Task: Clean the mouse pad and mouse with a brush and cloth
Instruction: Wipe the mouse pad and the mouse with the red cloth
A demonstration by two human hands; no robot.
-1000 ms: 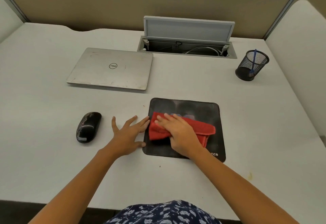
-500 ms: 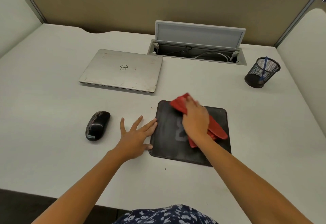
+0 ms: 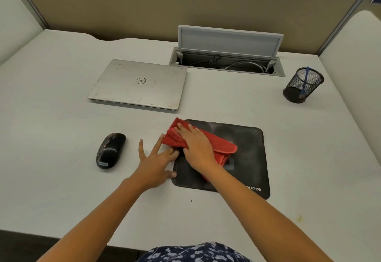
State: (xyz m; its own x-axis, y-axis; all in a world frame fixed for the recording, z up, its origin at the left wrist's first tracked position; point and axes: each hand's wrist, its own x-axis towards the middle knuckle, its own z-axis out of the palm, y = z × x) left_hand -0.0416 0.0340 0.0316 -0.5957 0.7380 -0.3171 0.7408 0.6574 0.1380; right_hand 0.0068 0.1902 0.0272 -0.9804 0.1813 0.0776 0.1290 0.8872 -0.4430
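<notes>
A black mouse pad (image 3: pixel 247 150) lies flat on the white desk. A folded red cloth (image 3: pixel 222 144) rests across its far left part, one corner hanging past the pad's edge. My right hand (image 3: pixel 198 144) presses flat on the cloth. My left hand (image 3: pixel 154 164) lies spread on the desk, its fingertips and thumb touching the pad's left edge. A black mouse (image 3: pixel 111 150) sits to the left of my left hand, apart from it. The blue handle (image 3: pixel 305 82) in the mesh cup may be the brush.
A closed silver laptop (image 3: pixel 140 84) lies behind the pad. An open cable hatch (image 3: pixel 226 55) with a raised lid is at the back. A black mesh pen cup (image 3: pixel 303 85) stands at the right. Partition walls ring the desk (image 3: pixel 51 117).
My right hand has slid the red cloth from the pad's far middle to its far left corner. My left hand stays at the pad's left edge.
</notes>
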